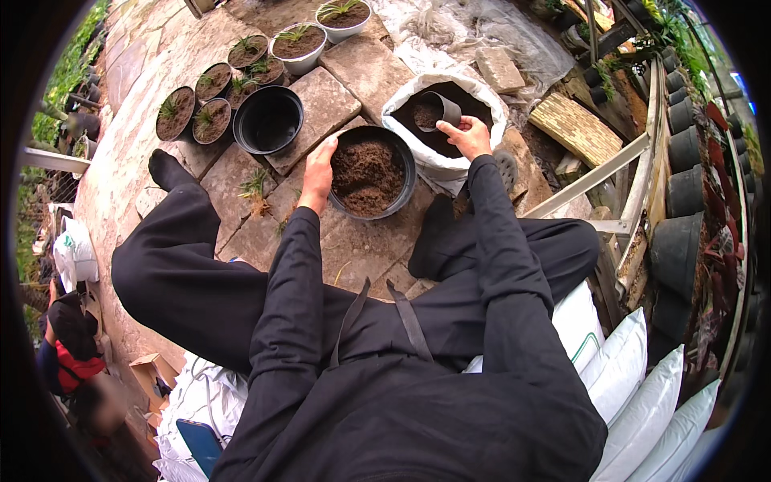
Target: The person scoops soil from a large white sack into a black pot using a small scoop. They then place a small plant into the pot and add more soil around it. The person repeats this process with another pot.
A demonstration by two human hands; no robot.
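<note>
A round black plastic pot (372,175), partly filled with brown potting soil, stands on the paving before me. Against its left rim rests my left hand (319,172), palm side to the wall. In my right hand (465,135) is a small dark plastic pot (449,112) with some soil in it, tilted, its rim pinched between thumb and fingers. It is over the mouth of an open white sack (409,140) of dark soil. An empty black pot (268,120) stands left of the soil-filled one. Small loose plants (256,184) with bare roots lie on the stones nearer me.
Several small potted plants (212,81) and white pots (299,60) stand at the upper left. Plastic sheeting (446,30) and a loose brick (499,69) lie beyond the sack. A metal frame (620,165) and filled white sacks (638,391) are at right. Another person (72,361) is at far left.
</note>
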